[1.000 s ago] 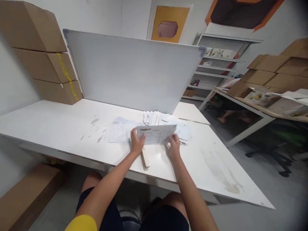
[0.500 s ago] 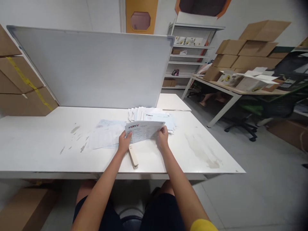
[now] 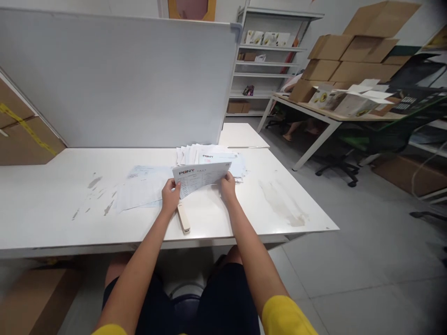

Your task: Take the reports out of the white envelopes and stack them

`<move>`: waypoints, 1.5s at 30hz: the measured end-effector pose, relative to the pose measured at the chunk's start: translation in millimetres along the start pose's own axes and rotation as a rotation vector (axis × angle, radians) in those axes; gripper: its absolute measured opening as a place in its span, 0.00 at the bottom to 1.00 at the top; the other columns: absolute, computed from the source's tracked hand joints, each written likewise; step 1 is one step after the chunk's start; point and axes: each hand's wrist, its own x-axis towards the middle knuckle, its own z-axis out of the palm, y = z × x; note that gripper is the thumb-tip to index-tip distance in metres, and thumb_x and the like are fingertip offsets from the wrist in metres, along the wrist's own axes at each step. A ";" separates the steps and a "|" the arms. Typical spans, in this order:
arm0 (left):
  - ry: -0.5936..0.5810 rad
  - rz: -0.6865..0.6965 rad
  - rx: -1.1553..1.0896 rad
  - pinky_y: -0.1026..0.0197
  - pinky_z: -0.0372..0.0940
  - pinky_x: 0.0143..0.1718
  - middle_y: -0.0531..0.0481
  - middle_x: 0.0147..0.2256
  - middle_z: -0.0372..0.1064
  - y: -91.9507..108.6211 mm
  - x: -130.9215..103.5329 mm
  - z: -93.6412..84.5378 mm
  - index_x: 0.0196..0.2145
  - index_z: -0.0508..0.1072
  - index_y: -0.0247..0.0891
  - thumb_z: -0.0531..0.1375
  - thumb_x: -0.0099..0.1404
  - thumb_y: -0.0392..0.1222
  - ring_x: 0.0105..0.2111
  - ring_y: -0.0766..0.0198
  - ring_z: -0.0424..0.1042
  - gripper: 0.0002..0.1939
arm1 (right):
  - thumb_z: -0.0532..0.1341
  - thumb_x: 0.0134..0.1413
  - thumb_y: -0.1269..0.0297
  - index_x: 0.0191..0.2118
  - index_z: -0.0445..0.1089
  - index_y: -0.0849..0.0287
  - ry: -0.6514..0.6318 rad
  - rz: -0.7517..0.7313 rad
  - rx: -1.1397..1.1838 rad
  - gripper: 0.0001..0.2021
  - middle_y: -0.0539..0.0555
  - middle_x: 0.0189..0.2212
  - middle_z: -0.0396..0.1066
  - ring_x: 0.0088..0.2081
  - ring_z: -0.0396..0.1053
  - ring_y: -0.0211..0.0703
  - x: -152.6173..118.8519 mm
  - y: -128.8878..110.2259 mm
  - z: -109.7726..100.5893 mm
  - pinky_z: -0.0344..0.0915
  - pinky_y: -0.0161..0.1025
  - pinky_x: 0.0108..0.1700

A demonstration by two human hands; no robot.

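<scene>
The left hand and right hand have fingers clamped on the two ends of the printed sheet, above the near side of the far paper pile. If one grip loosens, I think it may droop and crease. It looks white, thin, slightly bent.

White desk with grey smudges; cream stapler; yellow sleeves; brown cartons.

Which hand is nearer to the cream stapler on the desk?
The left hand: it is just above the top end of the stapler. The right hand is farther off, up and to the right.
</scene>
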 end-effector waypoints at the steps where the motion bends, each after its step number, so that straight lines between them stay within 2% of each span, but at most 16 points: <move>1: -0.006 -0.002 0.009 0.59 0.65 0.38 0.51 0.33 0.71 1.0 0.0 -0.8 0.34 0.69 0.40 0.57 0.61 0.43 0.34 0.61 0.70 0.05 | 0.51 0.39 0.67 0.29 0.61 0.56 0.004 -0.004 0.007 0.06 0.47 0.27 0.63 0.32 0.59 0.39 0.1 0.2 -0.3 0.59 0.36 0.35; 12: 0.006 0.011 -0.018 0.58 0.65 0.39 0.50 0.31 0.72 2.7 -1.2 -2.3 0.32 0.71 0.39 0.58 0.60 0.44 0.33 0.60 0.71 0.07 | 0.57 0.40 0.63 0.28 0.64 0.58 0.020 0.028 0.091 0.06 0.48 0.27 0.67 0.32 0.63 0.39 1.4 0.5 -4.1 0.61 0.36 0.37; 17: 0.065 0.017 -0.102 0.58 0.65 0.44 0.48 0.34 0.72 7.0 -7.5 -7.1 0.35 0.71 0.39 0.55 0.63 0.45 0.38 0.60 0.72 0.09 | 0.56 0.43 0.61 0.30 0.60 0.55 0.180 0.072 0.120 0.06 0.46 0.26 0.65 0.32 0.63 0.38 -17.4 -8.5 -11.0 0.61 0.35 0.35; 19: 0.101 0.008 -0.162 0.58 0.65 0.44 0.48 0.34 0.71 7.2 -9.4 -9.0 0.35 0.71 0.39 0.54 0.63 0.45 0.38 0.61 0.72 0.09 | 0.56 0.43 0.60 0.30 0.60 0.55 0.220 0.100 0.136 0.07 0.45 0.25 0.63 0.30 0.63 0.38 -35.3 -16.5 -26.9 0.61 0.34 0.33; 21: 0.117 -0.012 -0.198 0.58 0.65 0.43 0.48 0.33 0.71 6.9 -10.5 -9.4 0.35 0.70 0.39 0.52 0.64 0.45 0.36 0.61 0.72 0.10 | 0.59 0.41 0.60 0.29 0.61 0.55 0.185 0.149 0.148 0.08 0.45 0.24 0.64 0.29 0.64 0.38 -60.8 -28.4 -54.3 0.61 0.35 0.32; 23: 0.093 -0.024 -0.201 0.57 0.66 0.41 0.48 0.32 0.71 7.3 -11.3 -8.2 0.35 0.70 0.39 0.51 0.64 0.44 0.36 0.61 0.72 0.10 | 0.64 0.37 0.62 0.27 0.63 0.55 0.000 0.296 0.132 0.10 0.45 0.23 0.66 0.29 0.65 0.39 -91.3 -42.1 -89.3 0.62 0.35 0.33; 26: -0.027 0.000 -0.195 0.57 0.66 0.42 0.49 0.31 0.72 10.5 -12.7 -4.9 0.34 0.71 0.39 0.53 0.63 0.44 0.35 0.60 0.73 0.09 | 0.67 0.38 0.60 0.28 0.68 0.56 -0.221 0.515 -0.003 0.10 0.49 0.25 0.70 0.30 0.68 0.43 -135.4 -58.9 -137.5 0.62 0.37 0.32; 29: -0.185 0.085 -0.110 0.56 0.65 0.43 0.50 0.30 0.73 15.7 -14.0 -3.8 0.35 0.72 0.40 0.56 0.61 0.43 0.35 0.59 0.73 0.08 | 0.67 0.40 0.59 0.30 0.70 0.56 -0.235 0.578 -0.107 0.10 0.51 0.26 0.73 0.30 0.69 0.45 -164.9 -65.1 -160.3 0.62 0.38 0.32; 32: -0.229 0.186 -0.015 0.56 0.65 0.42 0.50 0.31 0.74 19.8 -16.4 -7.3 0.35 0.72 0.40 0.54 0.62 0.42 0.35 0.59 0.73 0.08 | 0.66 0.40 0.59 0.31 0.71 0.57 -0.201 0.580 -0.154 0.10 0.52 0.27 0.73 0.31 0.69 0.46 -176.5 -61.7 -161.4 0.62 0.39 0.33; 35: -0.224 0.275 0.021 0.56 0.65 0.42 0.49 0.32 0.73 21.5 -20.7 -13.4 0.34 0.72 0.40 0.53 0.63 0.42 0.36 0.59 0.72 0.09 | 0.65 0.38 0.61 0.30 0.71 0.58 -0.180 0.571 -0.194 0.10 0.51 0.25 0.73 0.29 0.68 0.45 -175.4 -57.6 -159.0 0.62 0.38 0.32; 38: -0.301 0.337 0.059 0.56 0.65 0.43 0.48 0.32 0.73 21.6 -24.8 -16.8 0.32 0.72 0.40 0.53 0.63 0.43 0.36 0.58 0.72 0.10 | 0.64 0.36 0.62 0.29 0.72 0.58 -0.189 0.583 -0.224 0.09 0.51 0.23 0.72 0.29 0.68 0.44 -171.3 -57.8 -159.9 0.61 0.38 0.31; 45: -0.479 0.252 0.167 0.55 0.63 0.43 0.49 0.32 0.74 19.0 -25.4 -11.2 0.30 0.72 0.41 0.52 0.62 0.45 0.36 0.57 0.72 0.11 | 0.64 0.34 0.60 0.32 0.72 0.59 -0.127 0.533 -0.268 0.14 0.52 0.27 0.74 0.30 0.69 0.45 -162.6 -58.6 -148.3 0.63 0.39 0.33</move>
